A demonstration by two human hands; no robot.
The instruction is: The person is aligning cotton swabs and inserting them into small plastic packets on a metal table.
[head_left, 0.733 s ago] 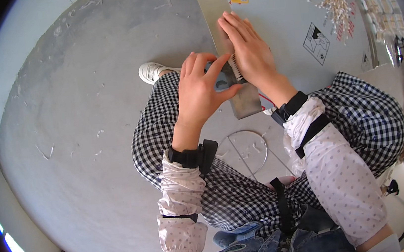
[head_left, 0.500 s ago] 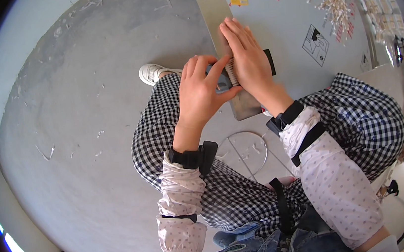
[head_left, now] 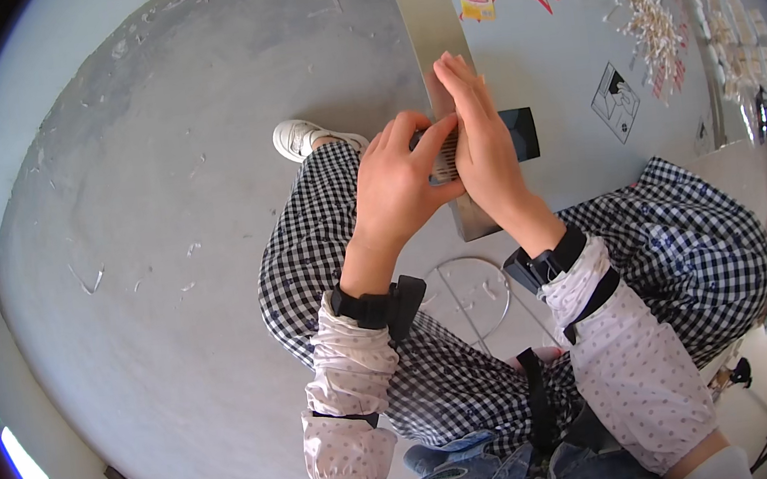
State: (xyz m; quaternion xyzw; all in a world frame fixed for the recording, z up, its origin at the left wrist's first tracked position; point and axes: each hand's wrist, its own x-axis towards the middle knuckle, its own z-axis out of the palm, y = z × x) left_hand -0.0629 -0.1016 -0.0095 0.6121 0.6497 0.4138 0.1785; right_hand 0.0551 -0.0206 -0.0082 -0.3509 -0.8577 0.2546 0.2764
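My left hand is curled, thumb and fingers wrapped round a tight pale ridged bundle that looks like thin sticks packed side by side. A darker grey-blue part shows next to it, mostly hidden by the fingers. Pressed flat against the bundle's right side is my right hand, seen edge-on with its fingers stretched out together. Both hands are above the near left edge of the metal table. Just right of my right hand, a dark rectangular piece lies on the table.
Loose cotton swabs lie heaped on the table's right part. Yellow packets sit at the far left of the tabletop. Stacked pale bundles stand farther right. A round metal stool frame is below, between my knees.
My right hand has turned more edge-on and now hides more of the bundle. More of the dark rectangle shows. The whole view has shifted slightly, with the table lower and farther right.
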